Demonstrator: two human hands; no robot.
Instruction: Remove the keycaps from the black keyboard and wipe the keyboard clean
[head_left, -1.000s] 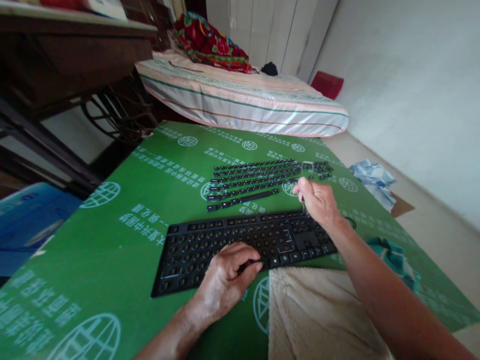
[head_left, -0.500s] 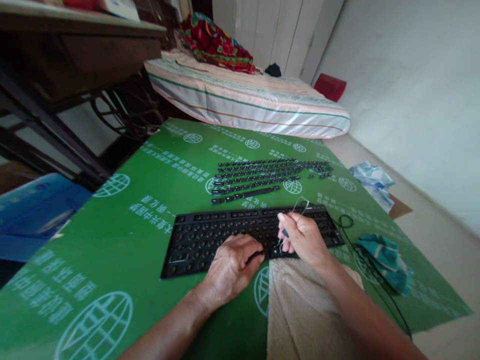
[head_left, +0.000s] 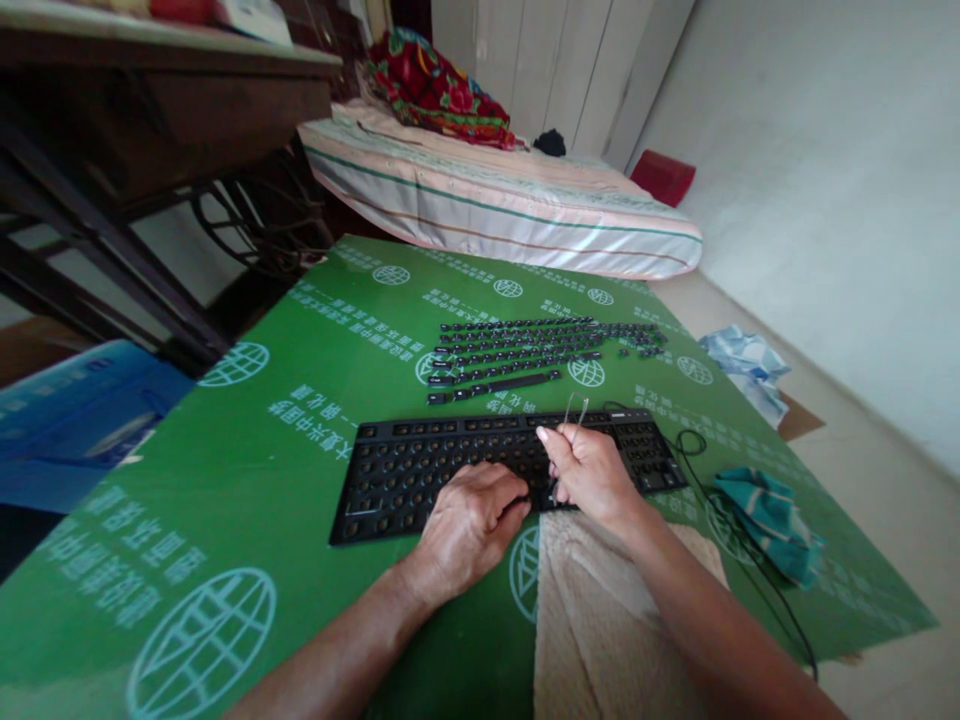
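A black keyboard (head_left: 420, 465) with most keycaps pulled off lies on a green printed sheet (head_left: 300, 360). My left hand (head_left: 469, 525) rests curled on its near edge, fingertips pressing the frame. My right hand (head_left: 589, 472) is closed on a wire keycap puller (head_left: 576, 410), whose loop sticks up above the fingers, over the keyboard's lower middle row. The removed keycaps (head_left: 525, 350) lie in neat rows on the sheet beyond the keyboard.
A beige fuzzy cloth (head_left: 600, 620) lies under my right forearm. The keyboard's black cable (head_left: 709, 470) and a teal cloth (head_left: 769, 520) lie at the right. A striped mattress (head_left: 495, 205) lies behind, a dark table (head_left: 150, 90) at the left.
My right hand has come back from the loose keycaps toward me and leftward with the puller, ending over the keyboard next to my left hand. The left hand stayed put.
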